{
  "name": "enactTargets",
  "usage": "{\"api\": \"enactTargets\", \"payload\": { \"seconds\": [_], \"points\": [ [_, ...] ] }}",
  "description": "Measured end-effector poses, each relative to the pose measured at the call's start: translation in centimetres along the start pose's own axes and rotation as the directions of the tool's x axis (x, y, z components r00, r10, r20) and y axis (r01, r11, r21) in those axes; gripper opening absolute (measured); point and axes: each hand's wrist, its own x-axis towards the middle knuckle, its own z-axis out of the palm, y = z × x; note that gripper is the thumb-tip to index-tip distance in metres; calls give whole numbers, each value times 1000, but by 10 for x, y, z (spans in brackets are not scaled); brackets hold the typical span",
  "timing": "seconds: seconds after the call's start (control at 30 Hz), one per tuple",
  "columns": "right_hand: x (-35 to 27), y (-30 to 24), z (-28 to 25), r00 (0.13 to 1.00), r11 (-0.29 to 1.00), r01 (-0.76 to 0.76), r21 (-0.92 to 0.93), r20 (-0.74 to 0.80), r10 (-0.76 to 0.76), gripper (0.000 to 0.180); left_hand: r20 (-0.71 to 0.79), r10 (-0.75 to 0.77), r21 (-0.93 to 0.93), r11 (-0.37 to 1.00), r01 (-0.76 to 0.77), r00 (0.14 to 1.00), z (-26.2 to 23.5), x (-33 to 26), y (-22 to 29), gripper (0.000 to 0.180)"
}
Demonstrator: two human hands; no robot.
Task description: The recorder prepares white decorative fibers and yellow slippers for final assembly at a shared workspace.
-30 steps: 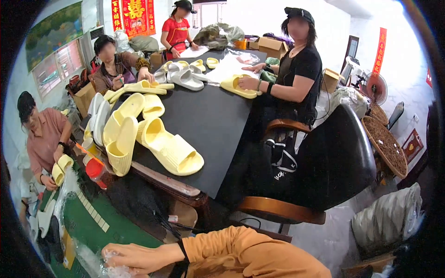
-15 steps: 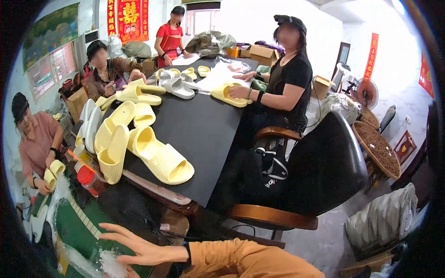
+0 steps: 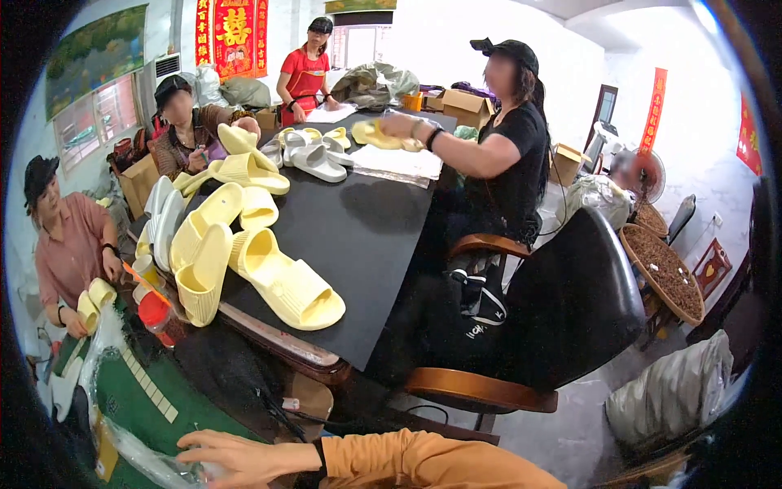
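Observation:
At the bottom of the head view, my right hand (image 3: 240, 461) reaches left from an orange sleeve, palm down. Its fingers are stretched out and apart over a small piece of clear plastic (image 3: 213, 470), which they partly hide; no firm grip shows. Beneath lies a green table surface (image 3: 195, 420) with a row of cream tiles (image 3: 149, 383). A strip of clear plastic film (image 3: 130, 448) runs along the table's left side, beside my fingertips. My left hand is out of sight.
On the black table (image 3: 358, 244), several yellow slippers (image 3: 285, 281) and grey slippers (image 3: 316, 156) lie near white sheets (image 3: 397, 163). A red-lidded jar (image 3: 155, 311) stands closer to me. Several people work around it. A black chair (image 3: 578, 301) stands on the right.
My right hand has shifted slightly down, its fingers less widely spread. The person on the right has lifted a yellow slipper over the white sheets. The person at far left has raised their head.

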Motion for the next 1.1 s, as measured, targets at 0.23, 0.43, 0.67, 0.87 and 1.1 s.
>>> {"api": "enactTargets", "payload": {
  "seconds": [0.23, 0.43, 0.67, 0.87, 1.1],
  "points": [
    [-33, 54, 0, 957, 959, -257, 116, 168, 236, 30, 196, -84, -544, 820, 179, 977, -7, 6, -10, 62],
    [-44, 74, -24, 954, 948, -299, 112, 53, 295, 27, 220, -496, 613, 740, 276, 840, 8, -6, 96, 52],
    [-44, 44, -17, 978, 992, -70, 101, 203, 49, 51, 309, -298, 914, 354, -196, 903, 8, 55, 87, 72],
    [-67, 55, -58, 921, 925, -351, 147, 233, 312, 58, 228, -517, 974, 129, -188, 825, -14, 55, 53, 54],
    [-79, 74, -23, 940, 940, -320, 121, 163, 300, 51, 141, -585, 898, 416, 147, 799, 13, 43, 70, 72]
  ]
}}
